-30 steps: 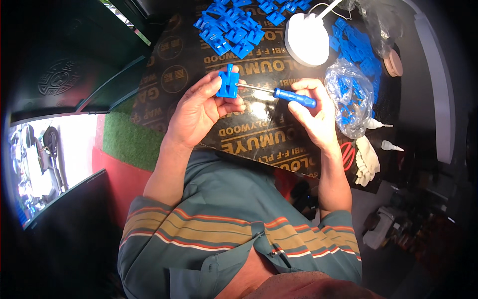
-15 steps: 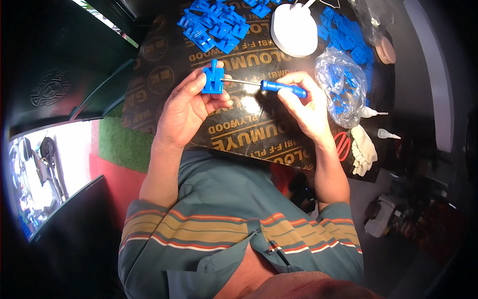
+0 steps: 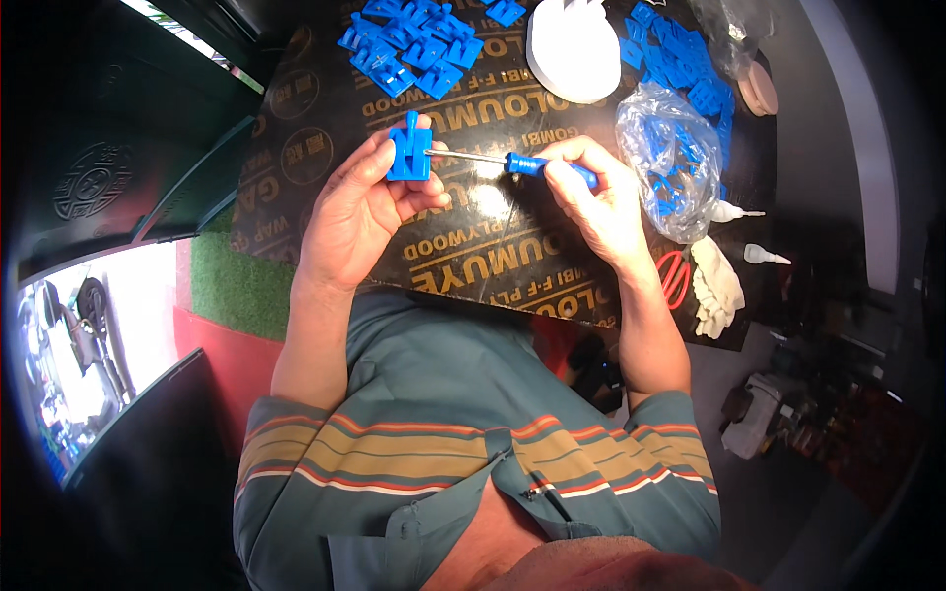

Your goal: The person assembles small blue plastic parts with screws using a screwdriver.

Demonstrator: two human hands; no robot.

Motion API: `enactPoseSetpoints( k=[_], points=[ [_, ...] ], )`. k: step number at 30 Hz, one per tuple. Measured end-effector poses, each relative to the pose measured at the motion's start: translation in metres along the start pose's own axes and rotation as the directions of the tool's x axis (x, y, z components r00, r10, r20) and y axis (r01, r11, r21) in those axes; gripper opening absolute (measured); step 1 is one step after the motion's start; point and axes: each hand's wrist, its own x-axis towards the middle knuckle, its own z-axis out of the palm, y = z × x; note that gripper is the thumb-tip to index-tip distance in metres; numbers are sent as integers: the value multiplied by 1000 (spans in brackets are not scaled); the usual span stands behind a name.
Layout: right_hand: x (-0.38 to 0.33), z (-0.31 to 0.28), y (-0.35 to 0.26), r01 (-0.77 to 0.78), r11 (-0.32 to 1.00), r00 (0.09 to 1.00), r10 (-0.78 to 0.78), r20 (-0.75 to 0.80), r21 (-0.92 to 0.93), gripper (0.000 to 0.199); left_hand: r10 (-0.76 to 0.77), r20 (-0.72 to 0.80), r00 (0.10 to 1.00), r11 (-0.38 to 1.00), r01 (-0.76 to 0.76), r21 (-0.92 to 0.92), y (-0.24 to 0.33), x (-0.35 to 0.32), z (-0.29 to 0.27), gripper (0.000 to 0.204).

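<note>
Head view: left hand [image 3: 360,212] clamps a blue plastic bracket [image 3: 409,153]; right hand [image 3: 601,197] grips a blue-handled screwdriver [image 3: 512,163], tip at the bracket. Driving looks underway; next likely needs steady turning.

blue plastic clip part [image 3: 408,153]: held upright above the dark board, small peg on top | blue-handled screwdriver [image 3: 512,164]: held level, metal shaft pointed left, tip met against the part's right side

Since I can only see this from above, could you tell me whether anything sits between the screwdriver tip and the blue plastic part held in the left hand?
Nothing visible does. The screwdriver in the right hand runs with a bare metal shaft straight to the blue plastic part gripped by the left hand, and its tip reaches the part's right side.
</note>
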Motion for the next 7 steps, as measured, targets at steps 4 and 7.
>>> enactPoseSetpoints(
  k=[4,7],
  points=[
    [-2,11,-10,169,983,985,-165,-56,72,19,-12,-6,1000,1000,12,21,1,0,1,47],
    [-2,10,-2,192,979,981,-189,-38,72,18,-10,12,1000,1000,10,13,1,0,-1,48]
  ],
)
